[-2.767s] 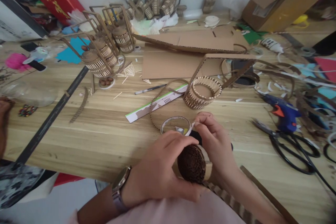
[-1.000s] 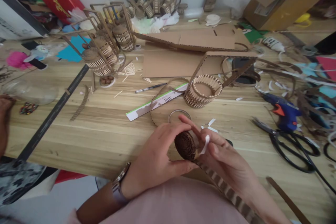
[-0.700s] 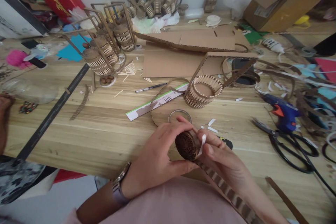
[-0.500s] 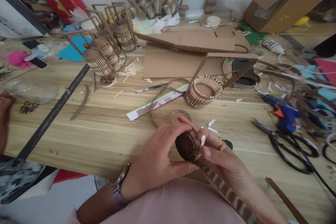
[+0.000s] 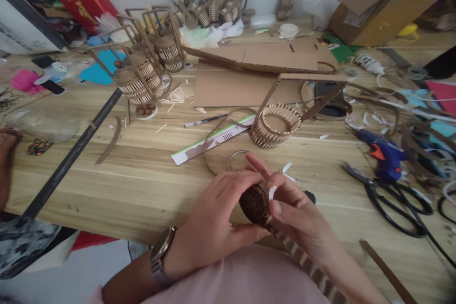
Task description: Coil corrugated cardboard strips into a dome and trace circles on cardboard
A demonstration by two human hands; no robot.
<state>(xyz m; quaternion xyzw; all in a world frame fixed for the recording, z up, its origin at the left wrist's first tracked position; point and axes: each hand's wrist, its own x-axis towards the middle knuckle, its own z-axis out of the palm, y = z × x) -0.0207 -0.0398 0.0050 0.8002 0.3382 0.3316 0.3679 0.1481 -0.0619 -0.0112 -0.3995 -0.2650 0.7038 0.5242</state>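
Low over the table's near edge, my left hand (image 5: 223, 211) curls its fingers and thumb around a dark brown coil of corrugated cardboard strip (image 5: 254, 203). My right hand (image 5: 297, 206) pinches a small white paper slip (image 5: 272, 193) between thumb and finger, close against the coil's right side. From the coil a loose tail of the strip (image 5: 306, 266) runs down to the right, under my right wrist. Beyond the hands lies a metal ring (image 5: 237, 156), partly hidden by my fingers. A small basket with a tall cardboard handle (image 5: 272, 137) stands farther back.
To the right lie black-handled scissors (image 5: 388, 199) and a blue glue gun (image 5: 386, 154). A printed strip (image 5: 192, 151), a pen (image 5: 204, 120) and cardboard sheets (image 5: 228, 90) are ahead. Finished baskets (image 5: 133, 86) stand at left, near another person's arm (image 5: 5, 166).
The coil has tilted, so its spiral face now shows narrower. My right hand has shifted slightly left with the white slip, and its index finger has moved; my left hand keeps its grip.
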